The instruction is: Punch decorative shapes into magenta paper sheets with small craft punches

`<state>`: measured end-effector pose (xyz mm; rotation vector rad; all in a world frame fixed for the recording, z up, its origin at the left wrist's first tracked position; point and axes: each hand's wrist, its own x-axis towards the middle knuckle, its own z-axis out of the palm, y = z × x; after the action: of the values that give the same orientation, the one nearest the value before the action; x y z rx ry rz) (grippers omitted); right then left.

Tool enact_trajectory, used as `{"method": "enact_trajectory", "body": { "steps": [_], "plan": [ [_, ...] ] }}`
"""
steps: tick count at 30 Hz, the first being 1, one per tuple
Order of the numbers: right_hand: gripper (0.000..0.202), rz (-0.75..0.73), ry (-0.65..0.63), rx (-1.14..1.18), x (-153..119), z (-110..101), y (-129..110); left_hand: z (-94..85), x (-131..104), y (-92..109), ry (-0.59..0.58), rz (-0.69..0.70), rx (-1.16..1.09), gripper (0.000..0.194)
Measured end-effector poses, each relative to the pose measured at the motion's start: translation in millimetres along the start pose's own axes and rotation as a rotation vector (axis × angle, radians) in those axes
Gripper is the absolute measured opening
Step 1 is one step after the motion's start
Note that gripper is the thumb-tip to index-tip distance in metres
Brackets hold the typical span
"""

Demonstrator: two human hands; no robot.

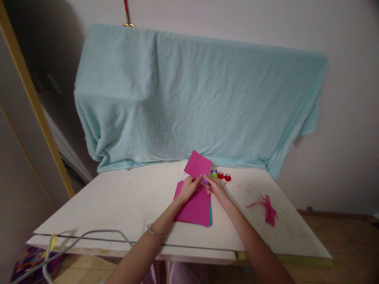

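My left hand (189, 188) is closed on the near edge of a small pink paper sheet (197, 163), which is raised at a tilt over the table. Close beside it, my right hand (216, 188) grips a small purple paper punch (205, 182) at the sheet's lower corner; the fingers partly hide it. Under both hands lies a stack of larger pink paper (194, 211) with a blue edge showing at the right. Just beyond my right hand stand several more little punches: a green one (214, 175), a purple one (214, 170) and red ones (227, 177).
Tiny pink paper bits lie near the punches. Cut pink strips (269, 211) rest on the right of the white table (124, 201). A light blue cloth (207, 98) hangs behind it. A grey cable (89, 233) loops over the front left edge.
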<state>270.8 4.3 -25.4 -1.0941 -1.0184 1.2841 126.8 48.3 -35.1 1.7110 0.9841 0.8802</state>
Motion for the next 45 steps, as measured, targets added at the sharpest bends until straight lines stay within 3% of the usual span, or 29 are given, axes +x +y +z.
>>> {"method": "enact_trajectory", "body": {
  "steps": [12, 31, 39, 45],
  "plan": [
    [0.04, -0.005, -0.041, -0.019, -4, 2, -3, -0.3, 3, -3, -0.002, 0.027, 0.025, 0.058],
    [0.035, -0.085, 0.008, -0.05, -7, 5, -9, 1.2, -2, 4, 0.013, -0.004, 0.017, 0.057],
    [0.03, -0.143, 0.093, -0.039, -10, 8, -13, 2.4, -5, 7, -0.064, -0.053, -0.091, 0.057],
    [0.028, -0.161, 0.121, -0.021, -9, 7, -12, 2.0, -10, 13, -0.109, 0.004, -0.164, 0.057]
  ]
}}
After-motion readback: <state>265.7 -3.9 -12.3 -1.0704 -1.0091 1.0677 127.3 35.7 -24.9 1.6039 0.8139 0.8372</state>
